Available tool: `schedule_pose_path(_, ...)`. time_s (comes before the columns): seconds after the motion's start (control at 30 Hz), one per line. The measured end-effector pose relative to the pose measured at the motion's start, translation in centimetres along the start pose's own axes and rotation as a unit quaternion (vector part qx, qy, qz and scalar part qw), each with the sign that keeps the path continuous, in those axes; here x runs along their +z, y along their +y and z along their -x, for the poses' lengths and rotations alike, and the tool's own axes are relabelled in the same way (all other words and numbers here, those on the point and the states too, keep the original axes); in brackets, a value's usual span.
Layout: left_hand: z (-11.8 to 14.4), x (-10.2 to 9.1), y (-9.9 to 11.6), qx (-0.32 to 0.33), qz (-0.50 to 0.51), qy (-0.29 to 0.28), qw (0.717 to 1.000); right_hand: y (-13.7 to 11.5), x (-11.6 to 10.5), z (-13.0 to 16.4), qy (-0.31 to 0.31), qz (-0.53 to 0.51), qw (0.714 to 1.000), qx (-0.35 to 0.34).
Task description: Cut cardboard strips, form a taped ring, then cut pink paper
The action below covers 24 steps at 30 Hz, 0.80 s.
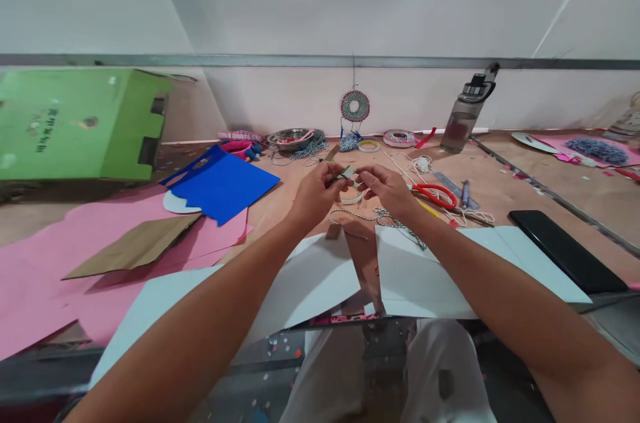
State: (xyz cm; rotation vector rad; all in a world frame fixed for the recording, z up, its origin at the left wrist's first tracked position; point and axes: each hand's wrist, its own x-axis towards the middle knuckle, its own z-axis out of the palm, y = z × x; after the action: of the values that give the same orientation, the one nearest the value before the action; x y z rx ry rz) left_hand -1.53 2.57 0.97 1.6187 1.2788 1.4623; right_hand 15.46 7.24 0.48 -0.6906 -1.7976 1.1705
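Both hands meet over the middle of the table. My left hand (320,191) is closed in a pinch around a small green-and-white piece (347,172), too small to name. My right hand (386,185) is pinched close beside it, its fingertips near the piece's right side; what they grip is hidden. Just below the fingers a pale ring (351,199) shows, partly covered. Patterned cord (350,212) trails over the table under the hands.
Red-handled scissors (436,195) lie right of my hands, near a phone (565,249) and a water bottle (464,117). Blue sheet (233,183) and pink sheets (125,223) lie left, before a green box (75,123). A round woven hanging (355,106) hangs behind.
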Motion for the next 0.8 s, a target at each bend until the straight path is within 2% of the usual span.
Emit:
schedule_pose_path(0.2,0.3,0.7,0.4,0.000,0.005,-0.034,0.999,-0.4,0.1,0.0,-0.011,0.036,0.999,-0.035)
schedule_pose_path(0.4,0.8,1.0,1.0,-0.018,-0.066,-0.062,0.996,0.1,0.1,0.1,0.075,0.118,0.989,-0.038)
schedule_pose_path(0.47,0.9,0.9,1.0,-0.020,-0.076,-0.066,0.995,0.2,0.1,0.1,0.064,0.105,0.992,-0.031)
schedule_pose_path(0.6,0.8,0.9,0.7,-0.020,-0.070,-0.070,0.995,0.4,0.1,0.0,0.005,0.053,0.998,-0.018)
schedule_pose_path(0.8,1.0,1.0,1.0,-0.017,-0.108,-0.075,0.991,0.9,0.3,-0.1,0.049,0.085,0.995,-0.023)
